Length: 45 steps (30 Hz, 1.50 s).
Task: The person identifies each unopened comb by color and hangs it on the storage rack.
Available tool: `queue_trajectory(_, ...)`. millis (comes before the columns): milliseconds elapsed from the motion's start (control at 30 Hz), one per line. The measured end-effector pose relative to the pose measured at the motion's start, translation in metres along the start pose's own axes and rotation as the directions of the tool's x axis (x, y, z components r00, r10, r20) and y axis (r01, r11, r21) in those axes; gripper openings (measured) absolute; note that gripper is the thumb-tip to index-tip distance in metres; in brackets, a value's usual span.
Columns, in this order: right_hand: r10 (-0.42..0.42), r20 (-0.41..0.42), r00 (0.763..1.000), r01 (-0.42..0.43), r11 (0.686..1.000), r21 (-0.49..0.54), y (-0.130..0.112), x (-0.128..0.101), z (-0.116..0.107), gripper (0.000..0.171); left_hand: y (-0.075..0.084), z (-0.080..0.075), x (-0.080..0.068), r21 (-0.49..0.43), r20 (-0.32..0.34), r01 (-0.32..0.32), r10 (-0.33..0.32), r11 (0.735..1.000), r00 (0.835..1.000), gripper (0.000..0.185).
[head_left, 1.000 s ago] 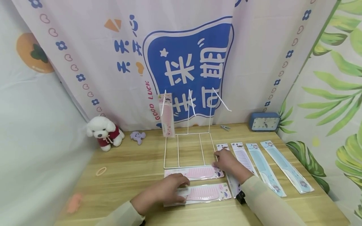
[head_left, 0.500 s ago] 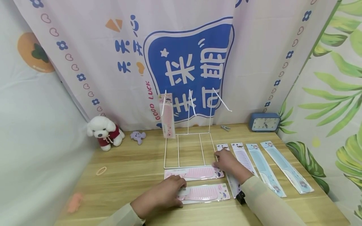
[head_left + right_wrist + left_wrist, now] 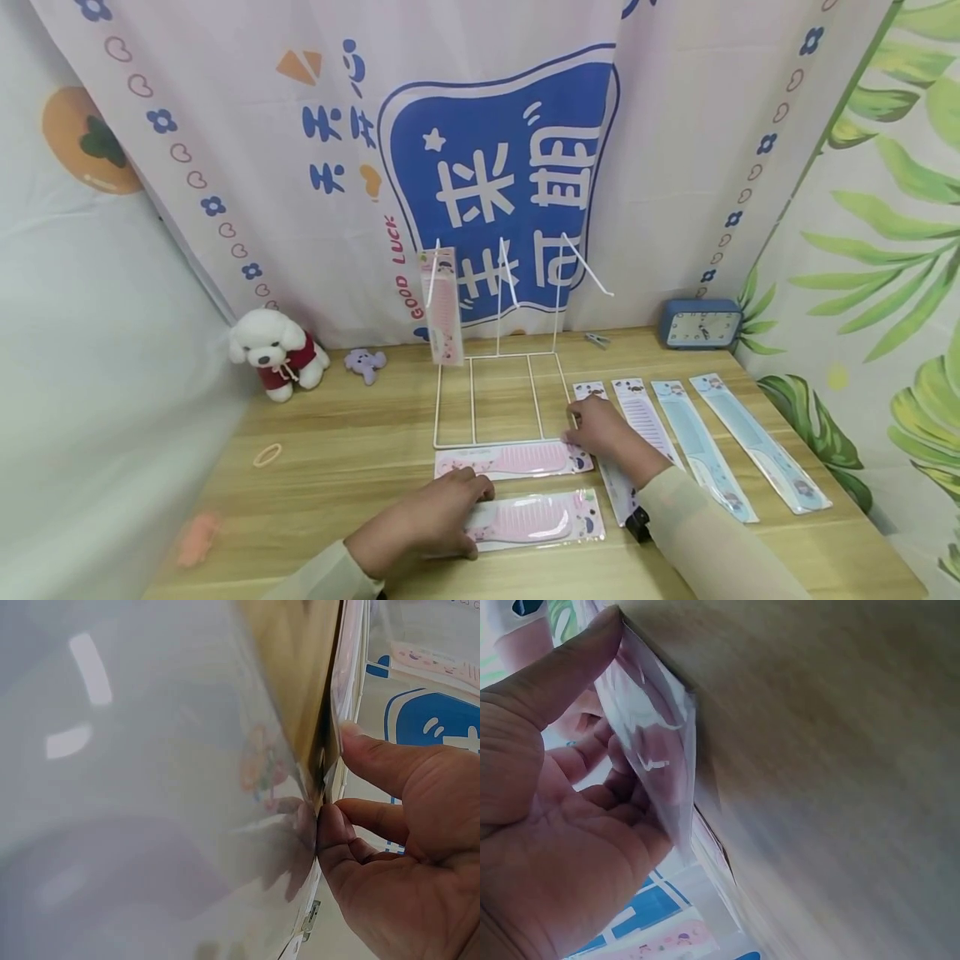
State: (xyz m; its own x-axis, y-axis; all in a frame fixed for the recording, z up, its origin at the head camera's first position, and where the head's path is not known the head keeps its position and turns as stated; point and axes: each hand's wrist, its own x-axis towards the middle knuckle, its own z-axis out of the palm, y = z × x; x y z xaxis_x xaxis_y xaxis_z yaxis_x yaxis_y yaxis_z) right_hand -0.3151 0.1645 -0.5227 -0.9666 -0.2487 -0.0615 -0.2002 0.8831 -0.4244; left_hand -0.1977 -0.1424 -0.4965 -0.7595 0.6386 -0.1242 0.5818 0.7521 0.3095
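The left hand (image 3: 420, 521) pinches the end of the nearest pink comb pack (image 3: 536, 518) on the tabletop (image 3: 337, 467), hiding that end. The right hand (image 3: 600, 429) seems to curl on a white comb pack (image 3: 617, 483), mostly covered by the sleeve. Farther back stands a wire rack (image 3: 498, 400). The curtain (image 3: 405, 283) reads "GOOD LUCK"

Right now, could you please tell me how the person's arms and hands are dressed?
Both forearms wear long, pale cream sleeves that end at the wrists: the left sleeve and the right sleeve. The left hand and right hand are bare, with no gloves, and no rings show.
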Motion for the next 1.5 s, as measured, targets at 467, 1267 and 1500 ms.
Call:
queue_trajectory(467,-0.087,-0.031,0.996,0.087,0.996,-0.007,0.002,0.000,-0.001,0.012,-0.029,-0.021,-0.011,-0.444,-0.041,-0.050,0.035,0.895,0.999,0.037)
queue_trajectory(1267,-0.028,-0.019,0.999,0.029,1.000,0.009,-0.001,-0.003,-0.001,0.047,-0.058,-0.038,-0.007,-0.885,-0.355,-0.185,-0.364,0.426,0.861,0.029)
queue_trajectory(1500,-0.010,-0.011,1.000,0.010,1.000,0.015,-0.001,-0.003,-0.001,0.049,-0.060,-0.042,-0.006,-0.902,-0.325,-0.145,-0.419,0.407,0.848,0.030)
